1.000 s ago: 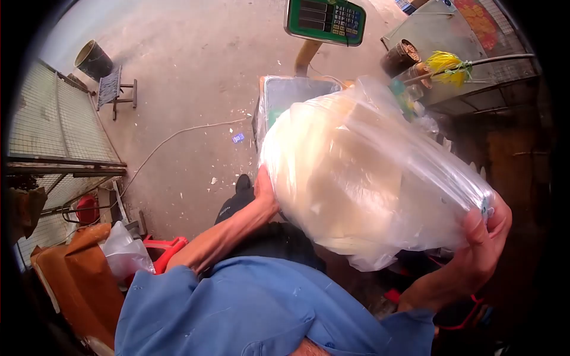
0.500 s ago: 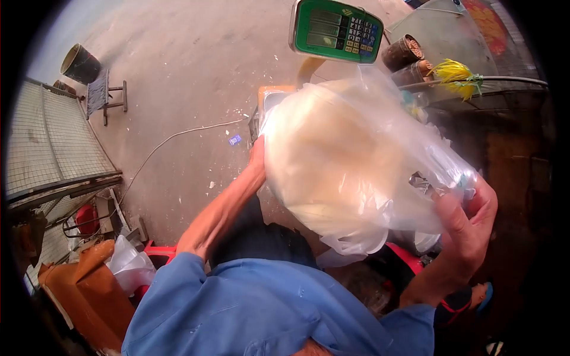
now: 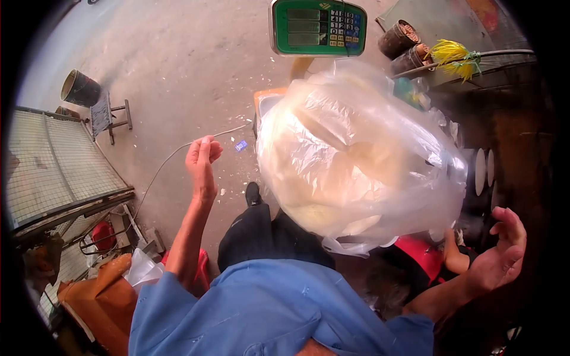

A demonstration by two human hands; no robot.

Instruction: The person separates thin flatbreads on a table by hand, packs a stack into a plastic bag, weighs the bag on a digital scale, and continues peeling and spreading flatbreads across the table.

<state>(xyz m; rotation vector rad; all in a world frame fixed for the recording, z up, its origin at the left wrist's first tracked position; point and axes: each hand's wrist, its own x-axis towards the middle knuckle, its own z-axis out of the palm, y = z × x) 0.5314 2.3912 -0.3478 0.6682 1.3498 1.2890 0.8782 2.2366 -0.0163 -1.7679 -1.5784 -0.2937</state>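
Note:
A big clear plastic bag full of something pale and cream-coloured sits on the weighing scale, whose orange-edged platform shows at its left. Above the bag stands the green scale display with its keypad. Neither hand touches the bag. My left hand is raised to the left of it, thumb pressed to curled fingers, with nothing visible in them. To the lower right, my right hand is apart from the bag, its fingers loosely bent and spread, holding nothing.
Buckets with contents and a yellow plastic bundle are at the upper right. A low stool and a dark bucket stand far left, near a wire mesh frame. Another person's limb shows below the bag.
Both hands have come off the bag: the left moved away leftward, the right let go of the bag's gathered end and moved down and right. The bag has slumped onto the scale.

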